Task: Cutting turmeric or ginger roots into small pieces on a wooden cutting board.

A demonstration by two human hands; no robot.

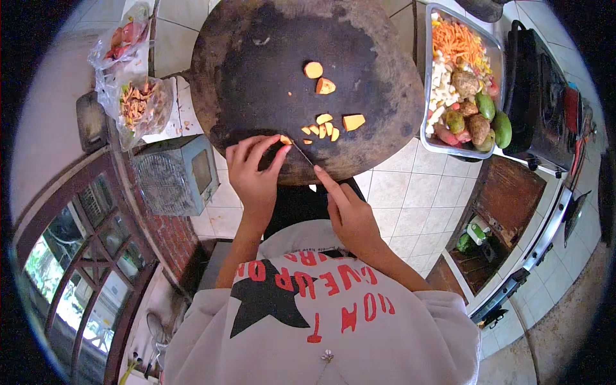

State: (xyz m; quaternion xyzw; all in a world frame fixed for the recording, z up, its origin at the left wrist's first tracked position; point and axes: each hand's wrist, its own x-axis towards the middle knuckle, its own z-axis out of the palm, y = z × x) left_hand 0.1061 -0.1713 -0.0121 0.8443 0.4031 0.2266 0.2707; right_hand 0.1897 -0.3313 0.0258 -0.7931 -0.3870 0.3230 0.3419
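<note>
My left hand [255,168] pinches a small orange-fleshed root piece [285,140], possibly sweet potato, between thumb and fingertips near the close edge of a dark round wooden board [260,82]. In my right hand [355,214] is a knife [302,154], the index finger stretched along its thin blade, whose tip meets the held piece; the handle is hidden in the palm. Several small cut pieces [328,128] lie to the right of the blade. A thicker chunk [353,122] rests beyond them. Farther back sit a round slice [313,70] and an unpeeled-looking chunk [326,86].
At right, a clear plastic tub [425,120] holds shredded orange vegetable, white cubes and whole roots and green fruits, beside a black stove-like appliance [534,96]. Plastic bags with peelings [137,103] and reddish items [126,38] lie left. A grey box-shaped appliance [168,175] stands below them.
</note>
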